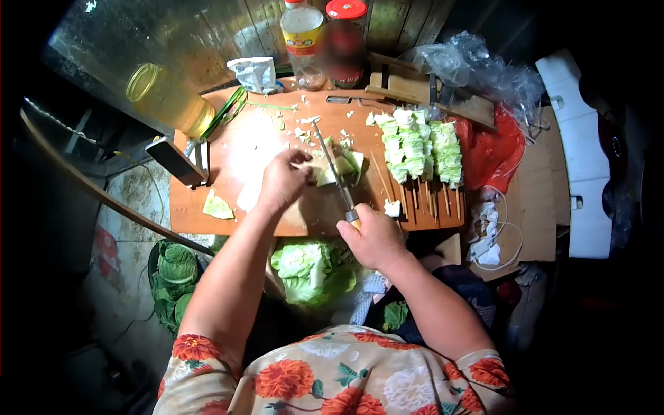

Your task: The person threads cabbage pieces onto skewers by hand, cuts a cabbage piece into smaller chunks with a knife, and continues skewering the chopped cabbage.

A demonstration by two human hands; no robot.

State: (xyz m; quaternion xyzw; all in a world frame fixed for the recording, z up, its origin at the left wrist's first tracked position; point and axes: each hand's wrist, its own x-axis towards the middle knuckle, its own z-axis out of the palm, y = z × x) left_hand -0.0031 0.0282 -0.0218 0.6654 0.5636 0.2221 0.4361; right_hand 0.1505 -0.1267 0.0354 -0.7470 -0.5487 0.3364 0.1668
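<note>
My right hand [374, 238] is closed around the handle of a knife [335, 168], whose long narrow blade points away from me across the board. Under and beside the blade lie cut pieces of cabbage leaf [354, 164]. My left hand [285, 182], fingers curled, grips the left side of these leaves; its fingertips partly hide them. Skewers of stacked cabbage pieces [407, 146] lie to the right on the wooden table [242, 124], their sticks towards me. A loose leaf piece [218, 205] rests at the left. Below the table edge sits a larger cabbage [312, 271].
A phone [174, 162] leans on a stand at the left, near a jar of yellowish liquid [169, 100]. A labelled bottle [302, 41] and a red-lidded jar [344, 48] stand behind. A red plastic bag [492, 149] lies right. Green cabbages [176, 266] sit lower left.
</note>
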